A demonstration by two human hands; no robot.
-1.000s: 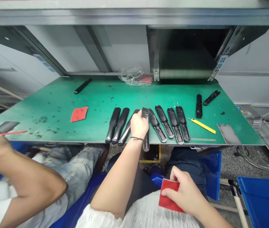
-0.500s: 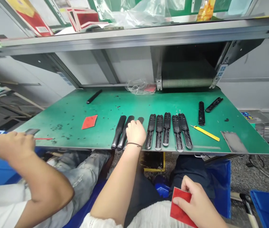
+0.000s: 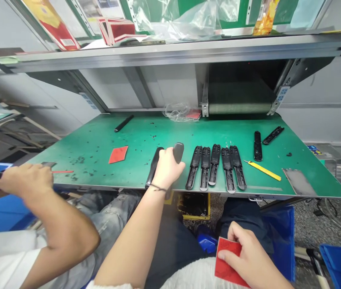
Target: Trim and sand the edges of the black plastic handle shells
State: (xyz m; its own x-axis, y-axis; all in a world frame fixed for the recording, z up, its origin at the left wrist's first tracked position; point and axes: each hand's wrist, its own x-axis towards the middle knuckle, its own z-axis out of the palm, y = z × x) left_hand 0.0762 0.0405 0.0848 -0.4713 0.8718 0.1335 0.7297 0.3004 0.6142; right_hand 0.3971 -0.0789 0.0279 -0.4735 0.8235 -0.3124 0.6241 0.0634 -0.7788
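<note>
One black handle (image 3: 178, 151) rises from the green worktop (image 3: 76, 160) in the closed fingers of the left hand (image 3: 166, 170), while right fingers (image 3: 233, 241) pinch red sandpaper (image 3: 226, 263).

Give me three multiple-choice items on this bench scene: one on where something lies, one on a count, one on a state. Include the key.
1. Where is the yellow strip?
A. In the right hand
B. Left of the red sheet on the mat
C. On the green mat, right of the ribbed row

2. How many black ribbed parts lie side by side right of the left hand, which grips a smooth black piece?
A. Three
B. Five
C. Eight

3. What is the right hand doing?
A. Gripping a red sheet below the mat's edge
B. Resting empty on the mat

Key: 1 C, the strip lies beyond the row; 2 B, five stand in line; 3 A, the sheet is between its fingers.
</note>
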